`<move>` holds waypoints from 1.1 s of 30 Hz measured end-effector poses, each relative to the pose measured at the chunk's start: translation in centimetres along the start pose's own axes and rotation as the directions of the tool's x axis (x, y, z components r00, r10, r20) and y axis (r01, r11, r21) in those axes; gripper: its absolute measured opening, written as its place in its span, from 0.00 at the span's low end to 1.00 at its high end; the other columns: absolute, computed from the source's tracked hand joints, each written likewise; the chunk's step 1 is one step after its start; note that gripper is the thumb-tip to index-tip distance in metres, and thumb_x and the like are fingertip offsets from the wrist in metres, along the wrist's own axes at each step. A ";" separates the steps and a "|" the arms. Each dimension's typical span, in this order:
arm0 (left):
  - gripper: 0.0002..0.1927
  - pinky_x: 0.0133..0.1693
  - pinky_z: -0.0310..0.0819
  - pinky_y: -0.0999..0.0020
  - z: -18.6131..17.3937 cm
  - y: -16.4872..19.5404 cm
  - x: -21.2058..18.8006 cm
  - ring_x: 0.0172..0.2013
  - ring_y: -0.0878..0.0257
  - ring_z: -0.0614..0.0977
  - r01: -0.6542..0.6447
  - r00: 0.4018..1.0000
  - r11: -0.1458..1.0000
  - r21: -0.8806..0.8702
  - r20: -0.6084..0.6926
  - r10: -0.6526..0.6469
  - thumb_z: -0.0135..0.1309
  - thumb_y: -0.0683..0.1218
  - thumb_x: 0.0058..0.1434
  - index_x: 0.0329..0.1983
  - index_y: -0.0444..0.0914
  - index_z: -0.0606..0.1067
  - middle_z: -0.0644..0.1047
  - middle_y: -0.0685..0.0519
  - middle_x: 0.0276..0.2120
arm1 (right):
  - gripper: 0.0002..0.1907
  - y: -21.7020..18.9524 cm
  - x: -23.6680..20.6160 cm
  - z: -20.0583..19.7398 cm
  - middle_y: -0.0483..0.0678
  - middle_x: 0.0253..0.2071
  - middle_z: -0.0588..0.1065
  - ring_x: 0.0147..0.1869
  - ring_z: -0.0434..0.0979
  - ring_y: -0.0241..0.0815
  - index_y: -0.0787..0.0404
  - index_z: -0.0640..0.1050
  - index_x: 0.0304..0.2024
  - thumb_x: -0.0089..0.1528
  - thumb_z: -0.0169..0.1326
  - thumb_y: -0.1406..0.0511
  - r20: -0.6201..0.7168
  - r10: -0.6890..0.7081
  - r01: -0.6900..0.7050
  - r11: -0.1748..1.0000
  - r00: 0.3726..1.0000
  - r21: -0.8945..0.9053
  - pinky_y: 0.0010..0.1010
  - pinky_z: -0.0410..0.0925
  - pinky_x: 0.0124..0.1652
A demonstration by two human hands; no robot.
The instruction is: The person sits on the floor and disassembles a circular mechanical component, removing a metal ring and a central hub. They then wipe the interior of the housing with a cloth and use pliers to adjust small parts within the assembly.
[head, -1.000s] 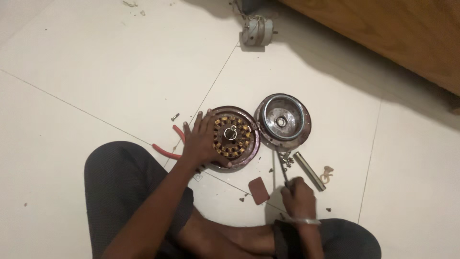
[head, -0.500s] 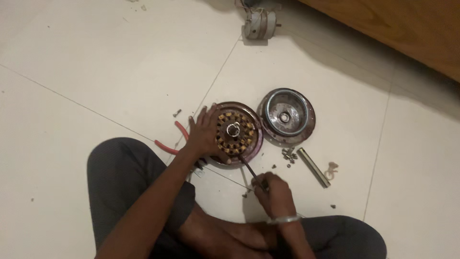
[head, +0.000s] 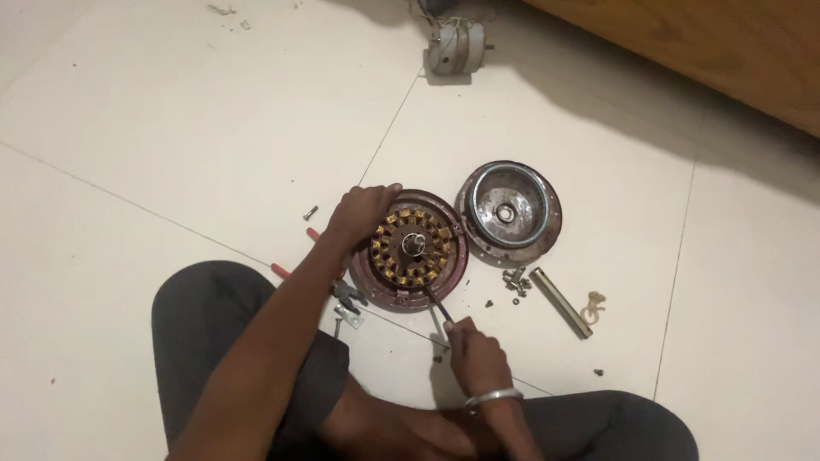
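A round brown motor housing with copper windings lies on the white tiled floor in front of my crossed legs. My left hand rests on its upper left rim, fingers curled over the edge. My right hand holds a thin dark tool whose tip reaches into the lower part of the windings. A metal bangle sits on my right wrist.
A shiny round metal cover lies right of the housing. A metal shaft, loose screws and a small twisted bit sit below it. Red-handled pliers poke out under my left arm. Another small motor lies far ahead beside wooden furniture.
My right hand has moved left from the loose parts near the shaft to the housing's lower edge, bringing the tool's tip into the windings. My left hand has stayed on the rim.
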State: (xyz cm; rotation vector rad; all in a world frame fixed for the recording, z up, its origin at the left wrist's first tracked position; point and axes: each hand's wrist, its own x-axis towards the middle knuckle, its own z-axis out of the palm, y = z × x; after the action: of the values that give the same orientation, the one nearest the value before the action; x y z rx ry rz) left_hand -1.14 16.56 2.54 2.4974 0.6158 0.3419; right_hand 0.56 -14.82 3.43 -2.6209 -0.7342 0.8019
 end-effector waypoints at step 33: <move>0.28 0.40 0.76 0.41 0.1 0.3 -2.1 0.34 0.33 0.82 0.362 0.930 0.931 -0.038 -0.047 -0.363 0.37 0.57 0.75 0.33 0.33 0.78 0.80 0.35 0.31 | 0.20 -4.0 -1.8 -5.5 0.40 0.18 0.62 0.15 0.53 0.32 0.57 0.71 0.30 0.67 0.44 0.51 0.490 0.201 -0.460 0.737 0.849 0.495 0.29 0.50 0.16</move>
State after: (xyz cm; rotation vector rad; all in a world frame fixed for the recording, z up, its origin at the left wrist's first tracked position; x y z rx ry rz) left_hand -2.76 15.22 2.37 2.2901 1.0662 0.2733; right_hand 0.98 -13.27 10.30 -2.0262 -0.0269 1.4462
